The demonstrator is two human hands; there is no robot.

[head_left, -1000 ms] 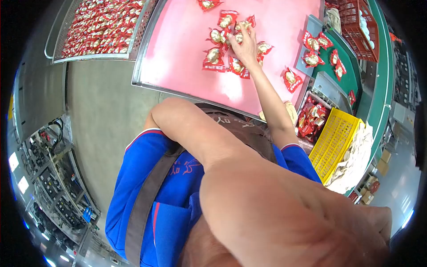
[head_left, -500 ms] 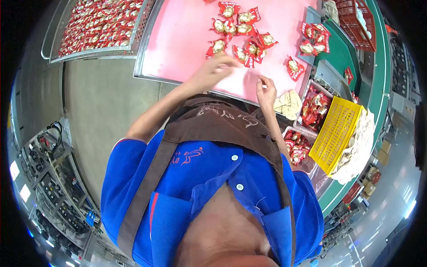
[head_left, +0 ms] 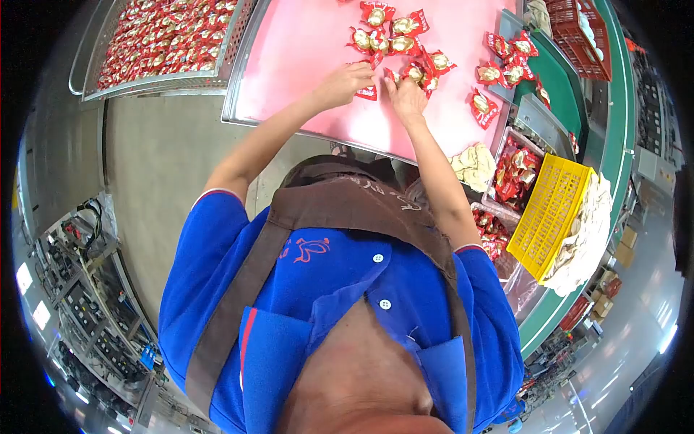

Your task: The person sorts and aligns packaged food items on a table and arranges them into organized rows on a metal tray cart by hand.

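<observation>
Red-and-gold wrapped packets lie on the pink tabletop (head_left: 289, 79). My left hand (head_left: 345, 85) is closed over one packet (head_left: 367, 92), whose red ends stick out above and below the fingers. Just to the right, my right hand (head_left: 407, 99) has its fingers pinched at another packet (head_left: 392, 75) on the near edge of the cluster; the fingers partly cover it. Beyond both hands sit several more packets (head_left: 403, 45). A single packet (head_left: 483, 108) lies apart, to the right of my right hand.
At the left stands a perforated metal tray (head_left: 155, 91) full of packets. More packets lie by a chute (head_left: 560, 87) at the right. A cloth (head_left: 473, 166), a bin of packets (head_left: 515, 173), a yellow crate (head_left: 551, 217) and a red crate (head_left: 578, 43) are along the right side.
Both hands have reached forward to the packets; my right hand moved up and left from the table's near edge. Packets near the chute have shifted, with one slipping down it.
</observation>
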